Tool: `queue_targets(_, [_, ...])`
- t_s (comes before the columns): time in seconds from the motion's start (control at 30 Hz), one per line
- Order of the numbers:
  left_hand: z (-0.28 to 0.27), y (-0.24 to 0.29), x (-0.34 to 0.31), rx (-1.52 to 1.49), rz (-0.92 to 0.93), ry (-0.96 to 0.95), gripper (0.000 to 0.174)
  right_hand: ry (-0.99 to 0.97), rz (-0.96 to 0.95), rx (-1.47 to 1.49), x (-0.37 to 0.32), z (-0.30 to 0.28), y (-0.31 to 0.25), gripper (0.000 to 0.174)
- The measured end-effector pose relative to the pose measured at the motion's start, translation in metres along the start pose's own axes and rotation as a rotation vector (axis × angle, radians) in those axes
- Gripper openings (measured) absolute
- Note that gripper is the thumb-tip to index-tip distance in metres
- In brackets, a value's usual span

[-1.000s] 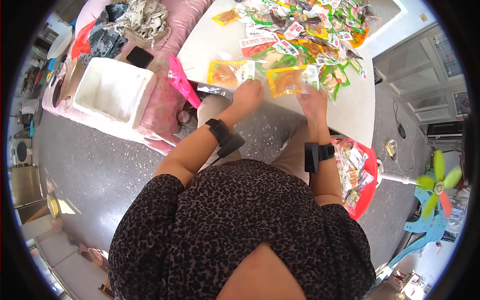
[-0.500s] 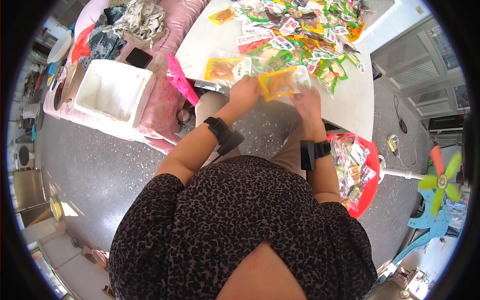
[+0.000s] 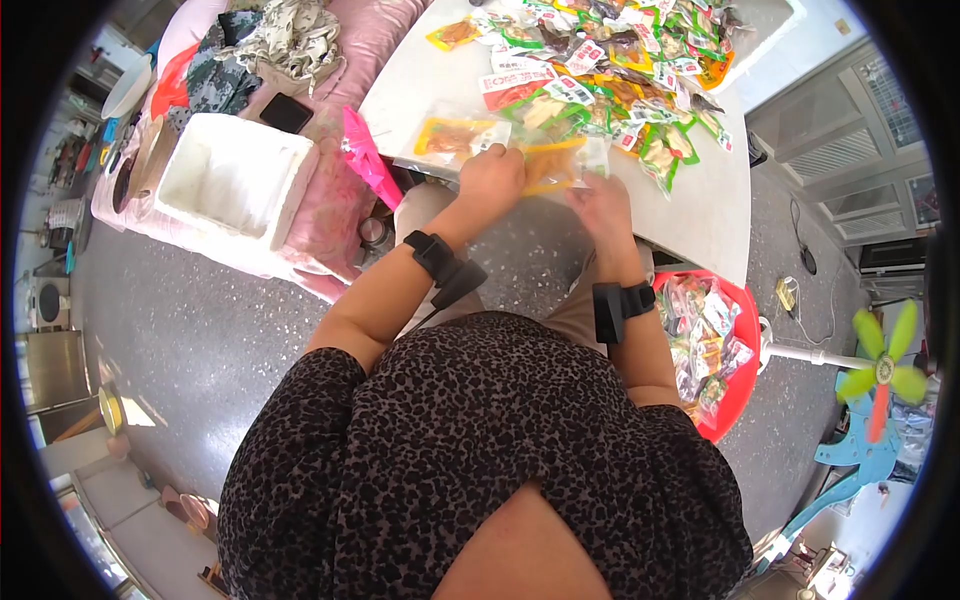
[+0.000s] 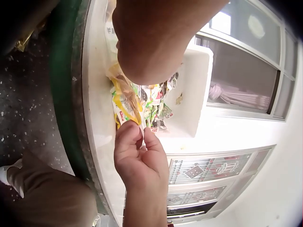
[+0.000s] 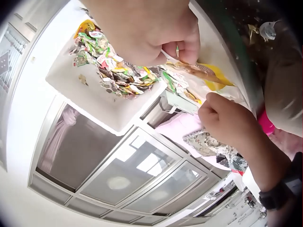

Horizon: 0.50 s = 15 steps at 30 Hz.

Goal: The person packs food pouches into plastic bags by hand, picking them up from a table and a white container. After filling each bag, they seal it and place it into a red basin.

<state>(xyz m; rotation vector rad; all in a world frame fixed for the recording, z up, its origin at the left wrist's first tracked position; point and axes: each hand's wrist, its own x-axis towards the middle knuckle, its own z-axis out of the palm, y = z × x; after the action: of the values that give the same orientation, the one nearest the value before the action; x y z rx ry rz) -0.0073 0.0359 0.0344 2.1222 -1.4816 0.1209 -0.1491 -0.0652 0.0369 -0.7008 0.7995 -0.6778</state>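
Observation:
My left hand [image 3: 493, 178], fingers curled, grips the edge of a clear plastic bag [image 3: 405, 165] at the front of the white table. In the bag area lies a yellow-bordered food packet [image 3: 455, 137] with brownish contents. My right hand [image 3: 604, 208] pinches a second yellow-bordered food packet [image 3: 553, 165] by its right end, its other end reaching up to the left hand. The left wrist view shows the right thumb and fingers [image 4: 135, 130] pinching that packet. From the right wrist view, the left hand [image 5: 229, 116] is a loose fist beside the packet [image 5: 210, 78].
A heap of colourful food packets [image 3: 640, 70] covers the far part of the table [image 3: 700, 220]. A red basin [image 3: 740, 350] full of packets stands below right. A white foam box [image 3: 235, 185] and a phone [image 3: 286, 113] lie on the pink-covered bed at left.
My right hand has moved left and slightly down, bringing its packet to the left hand, and the packet has tilted. My left hand has stayed near the same place.

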Motion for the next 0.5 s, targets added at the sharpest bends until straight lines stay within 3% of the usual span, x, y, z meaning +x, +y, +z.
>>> queue_targets(0.1, [0.002, 0.001, -0.003, 0.015, 0.019, -0.033, 0.014, -0.035, -0.028, -0.030, -0.001, -0.005, 0.000, 0.015])
queue_targets(0.3, [0.001, 0.004, -0.003, 0.009, 0.013, -0.024, 0.013, -0.163, 0.006, 0.272, 0.016, -0.008, 0.027, 0.017])
queue_targets(0.4, [0.003, 0.004, 0.000, -0.010, 0.027, -0.008, 0.013, -0.240, 0.061, 0.297, 0.021, 0.001, 0.045, 0.019])
queue_targets(0.5, [0.007, 0.007, 0.000, 0.051, 0.040, -0.037, 0.013, -0.340, 0.145, 0.130, 0.018, 0.016, 0.055, 0.018])
